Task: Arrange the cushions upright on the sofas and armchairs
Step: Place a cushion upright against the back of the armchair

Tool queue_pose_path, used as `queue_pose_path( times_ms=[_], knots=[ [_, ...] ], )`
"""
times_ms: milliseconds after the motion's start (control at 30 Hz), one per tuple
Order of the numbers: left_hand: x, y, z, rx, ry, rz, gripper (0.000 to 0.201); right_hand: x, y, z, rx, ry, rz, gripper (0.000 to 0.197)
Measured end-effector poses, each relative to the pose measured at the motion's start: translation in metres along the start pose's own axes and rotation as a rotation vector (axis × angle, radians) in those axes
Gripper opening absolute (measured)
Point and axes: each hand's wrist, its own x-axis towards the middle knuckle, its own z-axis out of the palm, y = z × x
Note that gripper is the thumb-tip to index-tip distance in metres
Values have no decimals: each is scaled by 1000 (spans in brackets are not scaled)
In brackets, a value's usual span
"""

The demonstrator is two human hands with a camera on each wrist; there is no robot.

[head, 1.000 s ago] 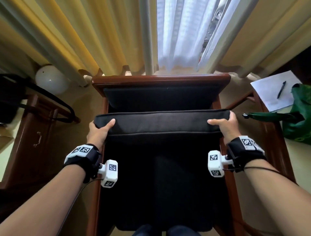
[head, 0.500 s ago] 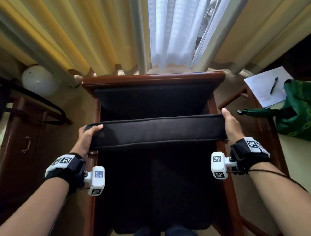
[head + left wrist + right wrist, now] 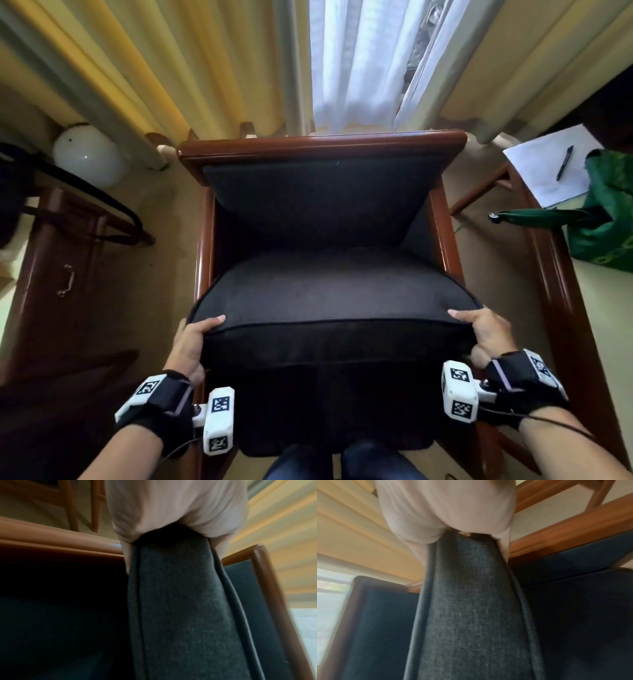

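Both arms reach forward and down over the front of the armchair (image 3: 322, 144). The left hand (image 3: 191, 346) grips the near left corner of the dark cushion (image 3: 329, 294), thumb on top, fingers curled under its edge. The right hand (image 3: 483, 335) clamps the near right corner the same way. The cushion is thick, dark grey with piped seams, its near edge raised and its far edge down on the seat, below the padded backrest.
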Motion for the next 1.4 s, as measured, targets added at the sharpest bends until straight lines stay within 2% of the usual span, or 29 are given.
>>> queue_pose_path(
  times_ms=[67, 133, 200, 233, 333, 400, 500, 567, 600, 667, 700, 767, 867, 900, 1000, 1100, 1200, 1233, 1300, 1400],
  knots=[
    [-10, 15, 9, -23, 2, 101, 85, -2, -17, 3, 42, -23, -93, 32],
    [-16, 26, 14, -25, -7, 198, 73, -4, -26, 3, 71, -51, -120, 36],
    [-14, 37, 14, -42, -15, 247, 71, -3, -31, 4, 78, -56, -124, 44],
    [-11, 42, 15, -42, -39, 249, 77, -3, -34, 6, 80, -63, -121, 47],
    [-1, 53, 21, 4, -62, 172, 105, 4, -45, 18, 81, -57, -114, 56],
    [7, 56, 30, 16, -19, 136, 113, 15, -53, 31, 40, -48, -93, 66],
    [24, 54, 32, 17, -3, 61, 114, 25, -60, 43, -55, -58, -23, 44],
    [25, 58, 34, 34, -17, 23, 113, 25, -63, 49, -123, -57, 1, 43],
    [23, 61, 38, 52, -24, 16, 106, 30, -65, 51, -131, -48, -17, 43],
    [17, 73, 46, 72, -23, 53, 75, 33, -71, 57, -137, -44, -49, 43],
    [15, 79, 51, 82, -19, 70, 67, 34, -75, 61, -134, -48, -70, 41],
    [17, 96, 63, 127, 11, 78, 73, 34, -87, 71, -131, -70, -121, 34],
    [13, 127, 81, 156, 6, 75, 49, 36, -110, 85, -111, -93, -193, 44],
    [11, 138, 86, 151, 0, 83, 49, 35, -117, 90, -95, -115, -193, 46],
    [14, 164, 107, 144, 58, 211, 81, 41, -129, 108, -84, -198, -261, 53],
    [24, 179, 128, 181, 117, 369, 74, 45, -140, 135, -228, -201, -351, 68],
    [37, 187, 139, 213, 163, 400, 80, 83, -145, 159, -404, -103, -406, 110],
    [43, 187, 136, 220, 166, 409, 88, 92, -144, 164, -455, -72, -406, 117],
    [65, 184, 127, 250, 171, 422, 103, 80, -145, 170, -517, -32, -415, 114],
    [62, 177, 123, 322, 176, 453, 108, 69, -140, 170, -533, 24, -430, 102]
  ],
)
